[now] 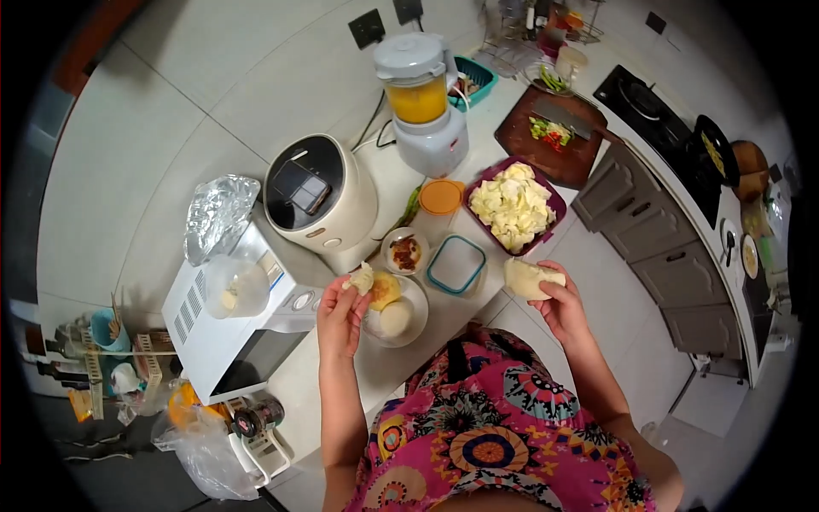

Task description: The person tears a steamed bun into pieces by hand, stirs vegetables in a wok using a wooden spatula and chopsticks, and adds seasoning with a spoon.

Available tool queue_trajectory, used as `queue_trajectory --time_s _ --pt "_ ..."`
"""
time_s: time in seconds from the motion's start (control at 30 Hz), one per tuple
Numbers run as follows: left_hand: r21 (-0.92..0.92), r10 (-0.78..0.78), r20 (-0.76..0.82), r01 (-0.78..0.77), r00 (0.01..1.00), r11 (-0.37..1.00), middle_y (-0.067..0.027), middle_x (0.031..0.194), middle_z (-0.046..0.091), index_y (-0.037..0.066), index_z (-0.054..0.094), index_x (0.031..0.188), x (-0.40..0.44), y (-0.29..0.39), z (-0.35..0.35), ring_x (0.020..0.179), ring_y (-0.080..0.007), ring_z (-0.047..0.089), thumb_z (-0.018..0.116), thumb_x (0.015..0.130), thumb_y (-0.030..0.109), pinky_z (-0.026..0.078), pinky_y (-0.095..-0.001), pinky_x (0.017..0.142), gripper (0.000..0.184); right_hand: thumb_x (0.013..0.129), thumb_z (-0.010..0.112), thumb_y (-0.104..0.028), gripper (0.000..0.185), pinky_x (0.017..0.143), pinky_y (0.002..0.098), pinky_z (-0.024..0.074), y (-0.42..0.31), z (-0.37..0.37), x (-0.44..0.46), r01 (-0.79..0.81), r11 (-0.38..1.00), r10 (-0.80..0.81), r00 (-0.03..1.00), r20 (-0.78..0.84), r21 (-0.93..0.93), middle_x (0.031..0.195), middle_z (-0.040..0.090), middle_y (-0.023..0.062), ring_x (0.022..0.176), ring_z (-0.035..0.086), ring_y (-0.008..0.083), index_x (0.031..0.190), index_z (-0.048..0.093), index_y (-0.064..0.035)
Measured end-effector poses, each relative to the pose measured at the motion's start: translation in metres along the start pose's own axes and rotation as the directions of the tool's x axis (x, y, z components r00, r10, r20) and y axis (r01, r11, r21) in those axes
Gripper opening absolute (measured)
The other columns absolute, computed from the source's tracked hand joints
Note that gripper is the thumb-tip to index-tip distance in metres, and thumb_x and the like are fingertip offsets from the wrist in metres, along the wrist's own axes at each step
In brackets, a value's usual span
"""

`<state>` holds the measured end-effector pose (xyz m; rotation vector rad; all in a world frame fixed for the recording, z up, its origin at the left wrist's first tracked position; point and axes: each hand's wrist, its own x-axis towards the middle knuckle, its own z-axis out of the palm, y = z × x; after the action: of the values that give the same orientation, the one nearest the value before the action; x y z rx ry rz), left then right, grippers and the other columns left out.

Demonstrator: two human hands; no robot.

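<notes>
Head view: we pinch a small pale bready bit point(362, 278) in our left hand point(339, 317), near the left edge of the white plate point(415, 305). Our right hand point(559, 300) grips a bigger bready piece point(525, 280), right of the plate. A small bowl point(424, 256) sits just behind it.

Two hands here, one left hand point(343, 317) and one right hand point(559, 311), with two pale doughy pieces point(529, 279), one apiece. Two round buns point(394, 319), one white plate point(418, 322), one small dish point(423, 253). One orange lid point(441, 196), one teal-rimmed container point(458, 266). Just one purple basket point(559, 207), one blender point(421, 107), one cooker point(350, 192), one phone point(299, 188), one microwave point(247, 311). Oh, and one cleaver point(563, 118) plus one chopping board point(522, 152), lol.
</notes>
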<state>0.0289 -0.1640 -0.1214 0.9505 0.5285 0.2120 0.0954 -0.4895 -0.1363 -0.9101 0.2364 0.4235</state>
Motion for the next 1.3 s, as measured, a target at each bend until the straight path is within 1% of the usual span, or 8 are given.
queue_trajectory --time_s 0.23,0.33,0.47,0.63,0.67,0.77,1.1,1.3 --pt "0.065 -0.050 -0.195 0.063 0.980 0.996 -0.0055 0.088 0.057 0.005 0.051 0.095 0.007 -0.020 -0.038 0.073 -0.0128 0.056 0.052 0.079 0.007 0.048 -0.0231 0.066 0.017 0.075 0.049 -0.005 0.035 0.060 0.0260 0.0479 0.005 -0.005 -0.003 0.015 1.000 -0.015 1.000 -0.012 0.006 0.096 0.052 0.0116 0.073 0.055 0.0184 0.109 0.042 -0.0025" --pt "0.012 -0.067 -0.257 0.072 0.964 0.997 -0.0023 0.083 0.055 0.005 0.051 0.097 0.003 -0.024 -0.059 0.065 -0.0076 0.051 0.055 0.078 0.008 0.043 -0.0176 0.060 0.019 0.075 0.049 -0.007 0.035 0.061 0.0272 0.0488 0.008 -0.004 0.001 -0.004 1.000 0.004 1.000 0.000 -0.020 0.098 0.051 0.0116 0.075 0.055 0.0195 0.109 0.042 -0.0027" --pt "0.030 -0.074 -0.309 0.087 0.948 0.996 -0.0010 0.082 0.056 0.006 0.051 0.096 -0.005 -0.031 -0.071 0.068 -0.0090 0.052 0.056 0.077 0.008 0.045 -0.0196 0.059 0.020 0.075 0.049 -0.006 0.035 0.061 0.0269 0.0493 0.012 0.007 0.003 -0.030 0.999 0.030 1.000 0.009 -0.028 0.099 0.051 0.0115 0.076 0.055 0.0195 0.109 0.042 -0.0027" --pt "0.034 -0.103 -0.343 0.122 0.934 0.992 0.0001 0.081 0.056 0.008 0.052 0.099 -0.010 -0.043 -0.072 0.068 -0.0080 0.052 0.058 0.075 0.010 0.042 -0.0185 0.058 0.025 0.075 0.051 -0.004 0.034 0.060 0.0230 0.0506 0.014 0.011 0.006 -0.065 0.998 0.066 0.997 0.051 -0.015 0.096 0.051 0.0096 0.079 0.056 0.0167 0.108 0.042 -0.0033" --pt "0.013 -0.113 -0.339 0.125 0.934 0.992 0.0000 0.080 0.056 0.008 0.051 0.100 -0.012 -0.046 -0.074 0.068 -0.0080 0.052 0.058 0.075 0.010 0.042 -0.0186 0.058 0.026 0.076 0.049 -0.005 0.034 0.061 0.0264 0.0497 0.016 0.008 0.007 -0.048 0.998 0.050 0.998 0.047 -0.043 0.098 0.051 0.0105 0.077 0.056 0.0181 0.109 0.042 -0.0033" --pt "-0.013 -0.141 -0.361 0.147 0.922 0.989 -0.0014 0.082 0.056 0.007 0.050 0.100 -0.015 -0.051 -0.082 0.066 -0.0092 0.052 0.058 0.076 0.009 0.043 -0.0209 0.059 0.025 0.075 0.049 -0.003 0.032 0.061 0.0269 0.0485 0.011 0.012 0.003 -0.064 0.998 0.066 0.996 0.060 -0.028 0.097 0.050 0.0109 0.078 0.055 0.0189 0.107 0.042 -0.0029" --pt "-0.039 -0.149 -0.301 0.144 0.942 0.989 -0.0021 0.081 0.055 0.005 0.049 0.100 -0.014 -0.054 -0.086 0.064 -0.0100 0.052 0.057 0.075 0.008 0.043 -0.0215 0.056 0.026 0.076 0.051 -0.003 0.032 0.060 0.0238 0.0489 0.012 0.005 -0.003 -0.051 0.998 0.051 0.998 0.024 0.028 0.096 0.052 0.0102 0.078 0.055 0.0168 0.107 0.043 -0.0033" --pt "-0.024 -0.162 -0.340 0.164 0.926 0.986 -0.0017 0.084 0.055 0.007 0.050 0.099 -0.021 -0.063 -0.098 0.067 -0.0106 0.052 0.058 0.075 0.008 0.044 -0.0213 0.058 0.025 0.076 0.052 -0.003 0.033 0.061 0.0232 0.0489 0.019 0.008 -0.008 -0.049 0.999 0.049 0.999 0.015 0.016 0.097 0.051 0.0087 0.078 0.055 0.0157 0.107 0.043 -0.0037"
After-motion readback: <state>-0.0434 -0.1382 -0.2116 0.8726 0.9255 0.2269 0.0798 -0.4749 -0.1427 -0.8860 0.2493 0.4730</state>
